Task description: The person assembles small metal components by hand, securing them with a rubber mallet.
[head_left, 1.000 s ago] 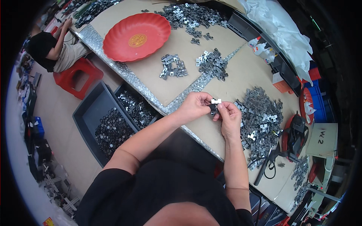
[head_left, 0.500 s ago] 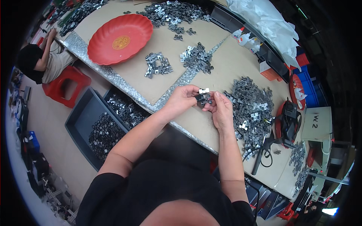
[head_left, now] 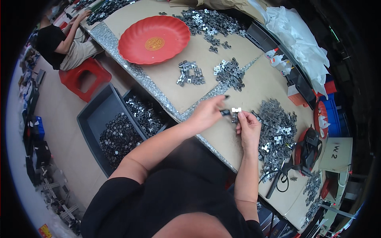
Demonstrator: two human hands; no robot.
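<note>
While the right hand [head_left: 249, 126] is clamping one small part [head_left: 236, 110] between thumb and fingers, the left hand [head_left: 208, 113] is hovering just to its left, its thumb and forefinger standing apart, both tips looking black. The part is sitting at the right hand's fingertips, one bright, flat, notched face showing above a darker body. Whether the left thumb is touching it, I cannot tell.

Just right of the right hand, one broad heap [head_left: 278, 133] of angular, grey, metallic pieces is lying. Beyond the left hand, three more groups are resting: one compact pile [head_left: 231, 75], one loose cluster [head_left: 185, 73] with a gap in its middle and, farthest, one big pile [head_left: 210, 23]. One round, scalloped red plate [head_left: 172, 33] is resting beyond and left of the left hand. Well left of that hand, two grey bins [head_left: 94, 108] are holding small dark pieces. Under both hands, smooth tan board [head_left: 164, 77] is stretching, one speckled grey strip [head_left: 149, 82] edging it. Far left, one co-worker [head_left: 50, 43] is sitting on one red stool [head_left: 100, 73].
</note>
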